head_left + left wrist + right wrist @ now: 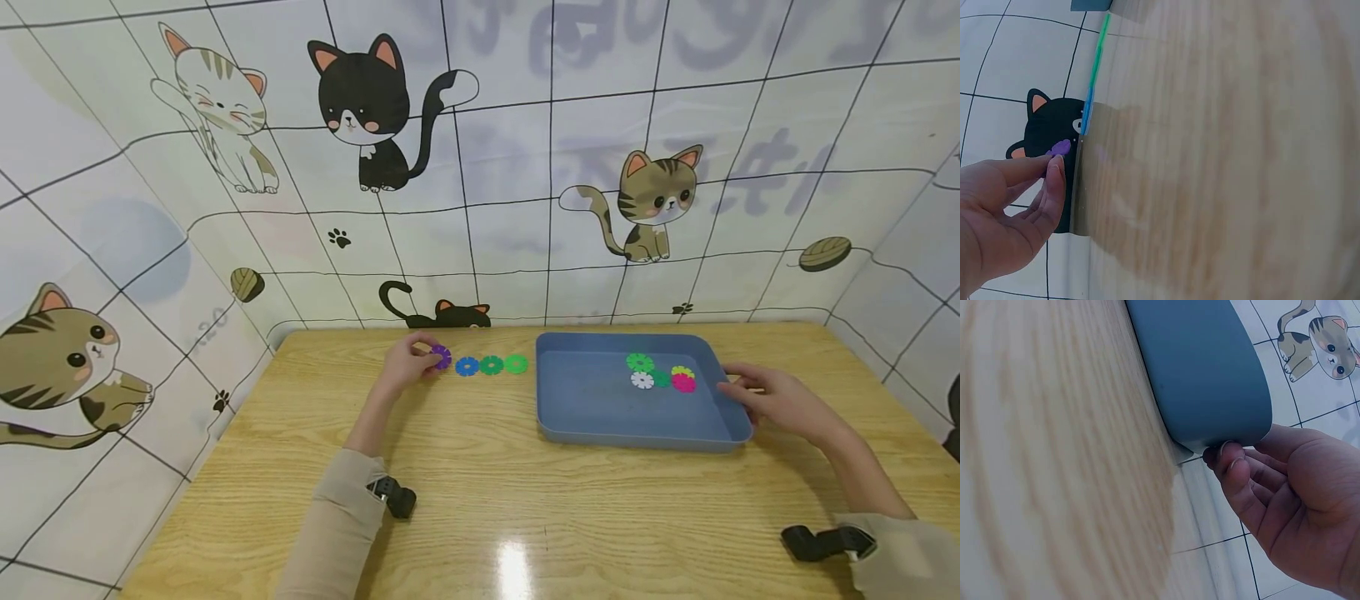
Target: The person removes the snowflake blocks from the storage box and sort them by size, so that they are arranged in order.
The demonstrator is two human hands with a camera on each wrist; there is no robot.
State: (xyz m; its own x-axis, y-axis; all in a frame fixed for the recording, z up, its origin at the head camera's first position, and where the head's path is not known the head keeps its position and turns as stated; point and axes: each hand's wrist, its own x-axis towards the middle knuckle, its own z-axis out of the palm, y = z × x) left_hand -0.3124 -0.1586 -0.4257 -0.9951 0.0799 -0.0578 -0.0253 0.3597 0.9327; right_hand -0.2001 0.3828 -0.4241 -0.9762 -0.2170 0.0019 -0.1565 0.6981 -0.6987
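On desk [465, 508], had three notched discs [498, 365] rowed, gripped purple one [447, 357] in left hand [407, 365], tray [581, 408] of remaining five [661, 378] in right hand [783, 400].

A purple disc [444, 357] is seen in the left hand [408, 363], blue and green discs [484, 366] to its right. At the right hand [780, 402], the tray [588, 396] is coloured blue-grey; beyond both hands, the white wall [510, 167] is patterned with cats [366, 92].
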